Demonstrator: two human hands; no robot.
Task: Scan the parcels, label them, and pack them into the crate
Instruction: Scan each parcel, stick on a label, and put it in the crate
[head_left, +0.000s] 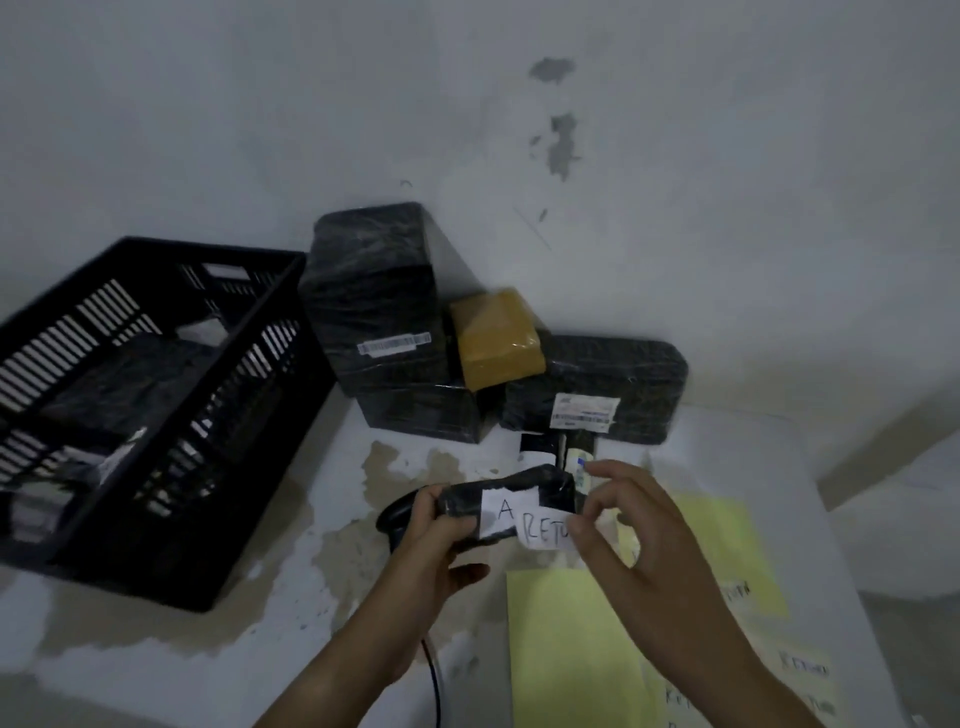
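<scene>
My left hand (439, 540) grips a small black-wrapped parcel (550, 488) above the table. The parcel carries a white label (501, 512) marked "A". My right hand (631, 525) pinches a second white label (545, 532) with handwriting against the parcel's front. A black slatted crate (171, 410) stands at the left with wrapped parcels inside. A black scanner (395, 517) lies on the table just behind my left hand, its cable running toward me.
Against the wall stand a tall black parcel (374, 296), a yellow-brown parcel (493, 338), a lower black parcel (426, 415) and a flat black parcel (623, 384) with a printed label. Yellow sheets (582, 649) with written labels lie at the right. The white table (291, 644) is stained.
</scene>
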